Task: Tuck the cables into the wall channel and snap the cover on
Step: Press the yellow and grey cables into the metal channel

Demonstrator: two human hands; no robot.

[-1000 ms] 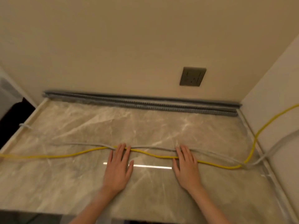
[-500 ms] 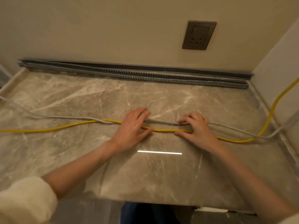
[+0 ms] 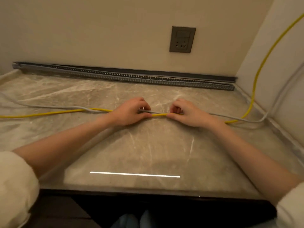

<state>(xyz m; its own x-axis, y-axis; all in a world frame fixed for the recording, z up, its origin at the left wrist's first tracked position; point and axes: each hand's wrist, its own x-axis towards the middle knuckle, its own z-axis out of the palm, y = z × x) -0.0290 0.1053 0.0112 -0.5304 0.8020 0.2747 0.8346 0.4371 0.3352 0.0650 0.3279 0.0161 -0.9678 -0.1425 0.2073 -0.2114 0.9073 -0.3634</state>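
A yellow cable (image 3: 49, 113) and a grey cable (image 3: 54, 106) run side by side across the marble counter (image 3: 148, 145), then climb the right wall. My left hand (image 3: 130, 112) and my right hand (image 3: 187, 113) pinch both cables at the counter's middle, a short stretch of yellow cable showing between them. A grey slotted wall channel (image 3: 131, 78) lies along the foot of the back wall, with a dark flat strip, probably its cover (image 3: 164, 72), just behind it. The channel holds no cable.
A grey wall socket (image 3: 182, 39) sits on the back wall above the channel's right half. A side wall (image 3: 279, 63) closes the counter on the right. The counter's dark front edge (image 3: 148, 194) is near me, with the floor below.
My hands went from lying flat on the cables to curling their fingers and pinching them. The camera came closer and tipped down, so the wall channel and socket look nearer.
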